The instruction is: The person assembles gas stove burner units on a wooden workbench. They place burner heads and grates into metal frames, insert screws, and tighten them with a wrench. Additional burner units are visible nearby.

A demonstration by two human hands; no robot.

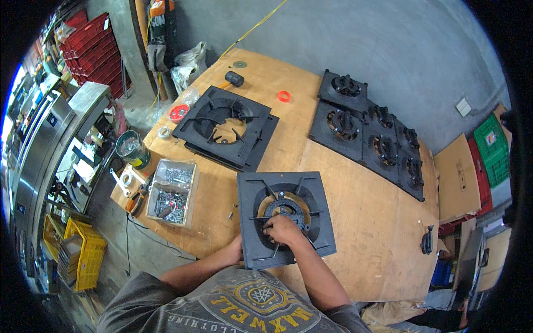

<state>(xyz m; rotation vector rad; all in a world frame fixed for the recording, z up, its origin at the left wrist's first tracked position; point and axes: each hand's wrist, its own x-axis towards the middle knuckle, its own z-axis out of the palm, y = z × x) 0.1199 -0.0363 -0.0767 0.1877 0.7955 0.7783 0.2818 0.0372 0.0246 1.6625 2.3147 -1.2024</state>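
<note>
In front of me on the wooden table lies a square black cast-iron stove top (249, 191) with pot-support arms reaching inward over its round opening. A black ring burner (288, 207) sits in that opening. My right hand (283, 229) is closed, its fingertips pinched together at the near left part of the burner; what they hold, if anything, is hidden. My left hand (237, 250) is against the near left edge of the stove top, with its fingers out of sight.
Left of me stand a divided plastic box (192, 194) of screws, orange-handled pliers (135, 204) and a dark bucket (133, 150). Stacked stove tops (200, 125) lie farther back, near a black mallet (234, 78). Several stove tops with burners (363, 139) stand along the right.
</note>
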